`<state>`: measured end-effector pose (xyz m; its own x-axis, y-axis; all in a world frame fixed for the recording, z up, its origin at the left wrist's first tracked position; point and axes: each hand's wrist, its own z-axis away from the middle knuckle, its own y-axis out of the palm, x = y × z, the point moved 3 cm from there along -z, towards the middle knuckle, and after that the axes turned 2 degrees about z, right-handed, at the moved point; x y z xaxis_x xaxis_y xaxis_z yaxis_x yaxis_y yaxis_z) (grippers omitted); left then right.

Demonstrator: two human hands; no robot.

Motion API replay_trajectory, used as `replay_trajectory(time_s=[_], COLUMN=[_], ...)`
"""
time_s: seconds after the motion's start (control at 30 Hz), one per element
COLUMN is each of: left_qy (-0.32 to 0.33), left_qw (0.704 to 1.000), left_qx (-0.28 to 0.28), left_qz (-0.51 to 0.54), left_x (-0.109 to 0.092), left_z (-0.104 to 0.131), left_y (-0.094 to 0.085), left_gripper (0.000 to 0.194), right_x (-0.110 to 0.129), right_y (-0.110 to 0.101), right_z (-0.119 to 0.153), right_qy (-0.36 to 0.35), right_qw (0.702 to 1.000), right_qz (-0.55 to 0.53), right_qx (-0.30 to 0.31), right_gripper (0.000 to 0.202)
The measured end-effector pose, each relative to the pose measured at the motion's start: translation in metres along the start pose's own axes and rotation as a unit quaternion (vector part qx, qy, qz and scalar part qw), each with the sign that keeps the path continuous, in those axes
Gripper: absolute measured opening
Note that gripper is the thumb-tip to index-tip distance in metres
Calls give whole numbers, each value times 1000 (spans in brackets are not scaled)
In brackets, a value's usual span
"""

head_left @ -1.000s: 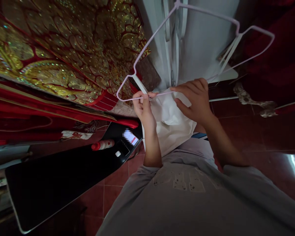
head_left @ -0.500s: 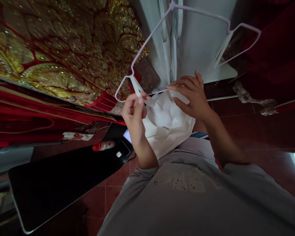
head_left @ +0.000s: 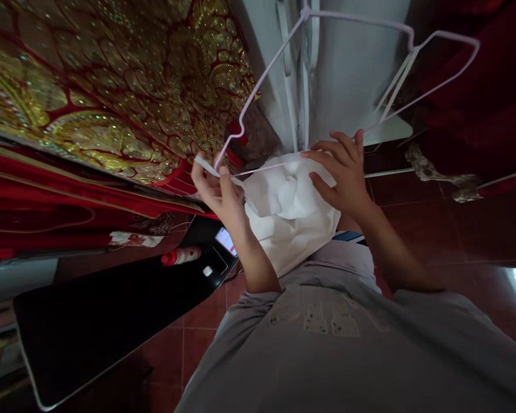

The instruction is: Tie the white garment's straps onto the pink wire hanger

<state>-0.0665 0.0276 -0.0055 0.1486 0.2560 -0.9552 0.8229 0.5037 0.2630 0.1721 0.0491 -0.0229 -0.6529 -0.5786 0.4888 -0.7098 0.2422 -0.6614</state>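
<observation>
White garment (head_left: 290,241) between hands, below pink hanger (head_left: 361,19). Probably light, soft, easily creased; best held by straps, hanger itself stiffer. Left hand (head_left: 227,201) has strap (head_left: 207,166) across fingers; cannot tell if thumb pinches. Right hand (head_left: 341,172) spread, thumb apart.

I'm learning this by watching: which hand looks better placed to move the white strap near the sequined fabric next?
Probably the left hand: that white strap lies across its fingers, beside the pale hanger. The right hand is farther off, by the white fabric.
</observation>
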Motion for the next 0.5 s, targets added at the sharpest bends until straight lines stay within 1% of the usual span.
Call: replay_trajectory(time_s=[0.03,0.1,0.17,0.27,0.4,0.43,0.5], left_qy=[20,29,10,-15,-63,-66,-50], left_qw=[1000,999,999,995,989,987,982], left_qx=[-17,-19,6,21,20,17,2], left_qz=[-4,9,50,97,130,148,182], left_x=[1,5,9,13,19,20,22], left_z=[2,5,6,8,10,11,12], left_y=[-1,2,6,11,17,18,20], left_gripper=[49,38,30,25,16,14,14], right_x=[1,2,3,3,4,5,6], right_y=[1,4,6,8,8,9,10], right_z=[0,-1,-1,0,2,2,2], right_qy=[-1,-3,-6,-10,-11,-8,-4], right_qw=[1000,1000,1000,1000,999,999,999], right_qz=[-1,3,10,20,32,33,31], right_qx=[-1,-6,-12,-20,-11,-9,-7], right_gripper=[40,40,40,41,42,43,43])
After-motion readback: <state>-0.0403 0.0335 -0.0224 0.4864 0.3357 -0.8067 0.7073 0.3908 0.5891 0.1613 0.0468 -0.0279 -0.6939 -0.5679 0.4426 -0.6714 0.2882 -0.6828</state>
